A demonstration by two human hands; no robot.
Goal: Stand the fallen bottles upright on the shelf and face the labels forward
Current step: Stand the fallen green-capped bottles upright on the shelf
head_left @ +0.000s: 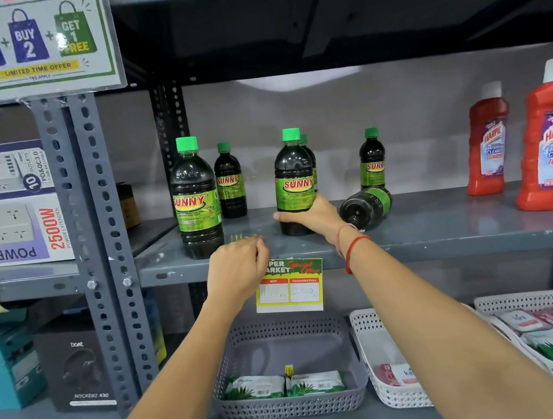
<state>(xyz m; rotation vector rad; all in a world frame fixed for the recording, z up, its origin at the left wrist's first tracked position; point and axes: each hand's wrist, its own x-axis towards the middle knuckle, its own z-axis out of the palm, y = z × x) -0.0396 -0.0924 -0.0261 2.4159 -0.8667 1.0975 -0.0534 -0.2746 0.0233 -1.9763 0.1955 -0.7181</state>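
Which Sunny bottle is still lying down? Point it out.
The fallen bottle, on the shelf just right of the right hand. It lies on its side, base toward the camera; every other Sunny bottle stands upright with its green cap on top.

Five dark bottles with green caps (195, 198) stand up in the middle of the picture, and one more (366, 206) lies on its side. Two red bottles (486, 144) stand at the right. Three baskets (293, 410) sit along the bottom. Two hands (238, 268) reach in.
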